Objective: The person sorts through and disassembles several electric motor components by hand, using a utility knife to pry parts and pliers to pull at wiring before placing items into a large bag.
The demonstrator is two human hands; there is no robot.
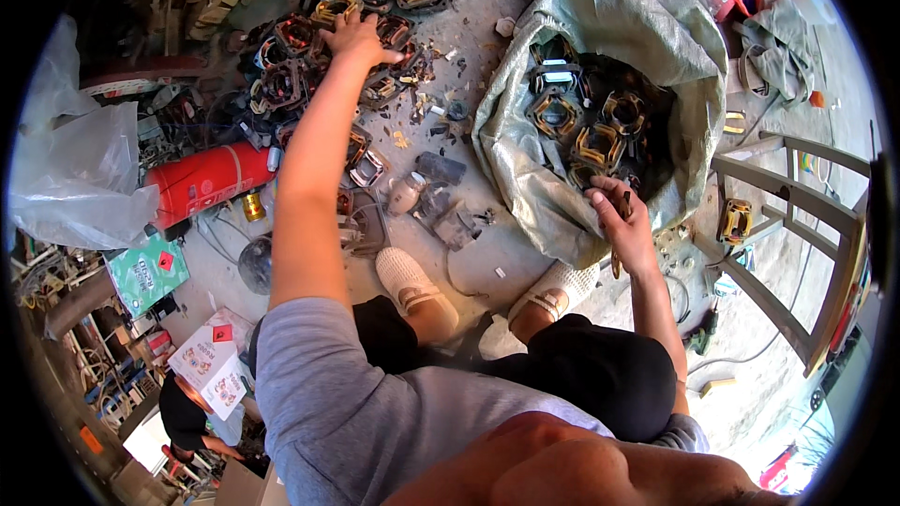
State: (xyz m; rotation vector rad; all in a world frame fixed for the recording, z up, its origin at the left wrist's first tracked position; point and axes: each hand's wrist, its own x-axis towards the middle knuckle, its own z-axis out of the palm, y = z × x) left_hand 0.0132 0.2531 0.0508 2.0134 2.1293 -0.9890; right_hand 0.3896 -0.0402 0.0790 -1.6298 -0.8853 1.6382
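Observation:
My left hand [354, 40] reaches far forward over a heap of motor stators [281, 84] with yellowish frames and dark coils. Its fingers are spread on or just above one stator [336, 7]; contact is hard to tell. At the near rim of a pale green woven sack [506, 145], my right hand [626, 230] is closed around a thin brownish piece [616, 265]. The piece sticks out above and below the fingers, and its kind cannot be made out. Inside the open sack lie several similar stators [598, 145].
A red cylinder [211, 183] and clear plastic sheeting [80, 169] lie left. Broken parts [457, 225] litter the floor before my shoes. A metal-legged stool [778, 192] lies right, near a loose stator [736, 221]. Another person [187, 417] is at lower left.

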